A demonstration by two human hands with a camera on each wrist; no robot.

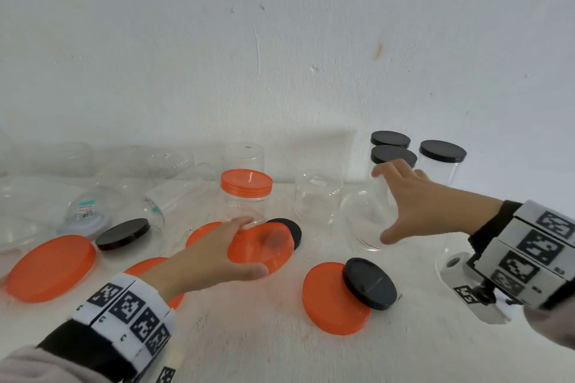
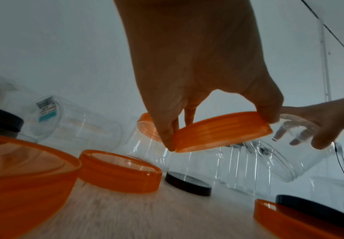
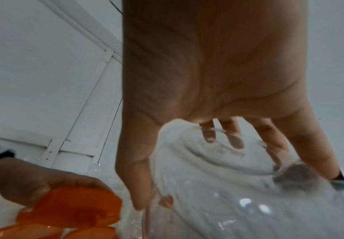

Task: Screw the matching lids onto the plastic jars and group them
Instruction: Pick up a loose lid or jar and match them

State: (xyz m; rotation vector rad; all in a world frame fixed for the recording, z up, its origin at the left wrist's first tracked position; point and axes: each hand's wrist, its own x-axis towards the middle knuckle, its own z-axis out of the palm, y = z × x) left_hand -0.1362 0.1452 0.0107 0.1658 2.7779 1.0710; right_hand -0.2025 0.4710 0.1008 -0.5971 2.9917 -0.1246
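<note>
My left hand [image 1: 249, 246] pinches a small orange lid [image 1: 264, 253] between thumb and fingers and holds it tilted just above the table; the left wrist view shows the same orange lid [image 2: 228, 134] in the left hand [image 2: 214, 127]. To the right, my right hand [image 1: 385, 205] grips a clear open jar [image 1: 364, 218], tilted with its mouth toward the lid. The right wrist view shows the right hand [image 3: 228, 177] spread round the jar [image 3: 228, 207], thumb on one side, fingers on the other. Lid and jar are apart.
An orange-lidded jar [image 1: 245, 193] and an open jar [image 1: 317, 199] stand behind. Three black-lidded jars [image 1: 441, 162] are grouped at the back right. Loose orange lids [image 1: 51, 267] and black lids [image 1: 123, 233] lie about; one black lid [image 1: 370, 283] leans on an orange lid [image 1: 329, 305]. Clear jars [image 1: 174, 183] lie at the left.
</note>
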